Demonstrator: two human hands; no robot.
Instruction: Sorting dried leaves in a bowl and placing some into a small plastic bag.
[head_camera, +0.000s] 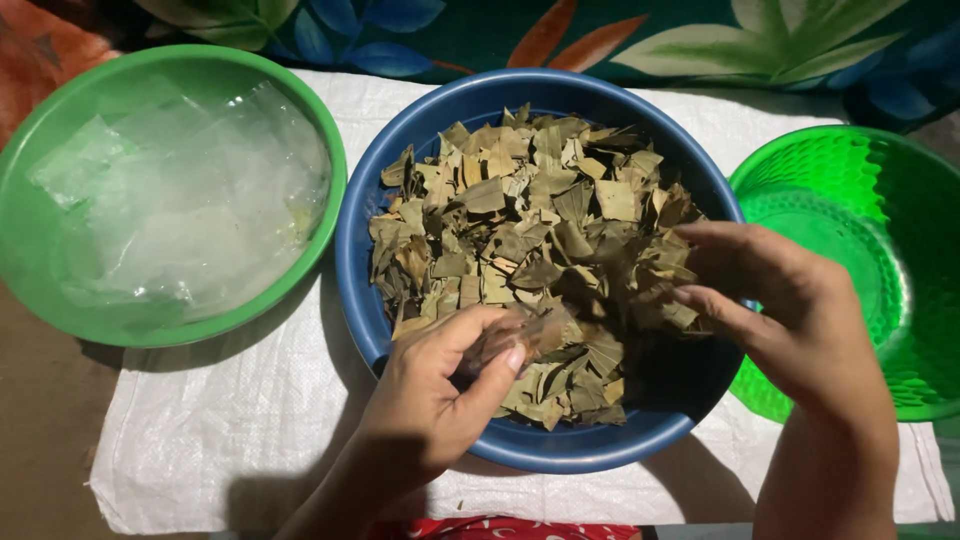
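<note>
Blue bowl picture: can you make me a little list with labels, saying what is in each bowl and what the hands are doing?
Blue bowl: middle, full of dried leaf pieces
Opaque green bowl: left, holds clear plastic bags
See-through green bowl: right, looks empty
Left hand: pinches a small clear bag over the leaves
Right hand: fingers among the leaves
Underneath: white woven sheet

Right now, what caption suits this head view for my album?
Two hands, left hand pinching a small clear plastic bag, right hand over a round blue plastic bowl of dried leaf pieces.
</note>
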